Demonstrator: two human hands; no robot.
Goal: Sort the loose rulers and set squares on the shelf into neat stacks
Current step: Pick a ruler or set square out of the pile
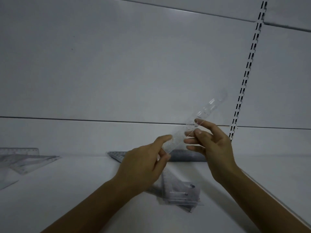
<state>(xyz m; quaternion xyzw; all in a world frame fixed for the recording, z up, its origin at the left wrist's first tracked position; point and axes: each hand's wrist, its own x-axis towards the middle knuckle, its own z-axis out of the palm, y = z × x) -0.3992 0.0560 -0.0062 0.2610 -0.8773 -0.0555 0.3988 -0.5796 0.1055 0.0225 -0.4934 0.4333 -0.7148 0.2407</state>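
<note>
the fingers [165, 137] of the left hand [144, 165] pinch the lower end of a clear ruler [207, 107], thumb on top and the first finger below. the fingers [199, 132] of the right hand [215, 148] hold the same ruler near its middle between the thumb and the first finger; the other fingers of this hand are stretched loosely to the left. the ruler is in the air above the shelf [67, 190], tilted, with its free end up and to the right, in front of the white back panel [134, 64].

under the hands, near the middle of the shelf, lies a stack of set squares [181, 192], partly hidden by the left wrist. along the back edge of the shelf, behind the hands, lies a dark ruler [188, 156], and just to its left a pale set square [117, 155]. near the left edge of the shelf is a loose pile of rulers [25, 157], well apart from the hands. between this pile and the stack the shelf is bare and white. a slotted upright [247, 73] runs up the back panel, just beside the free end of the ruler.
</note>
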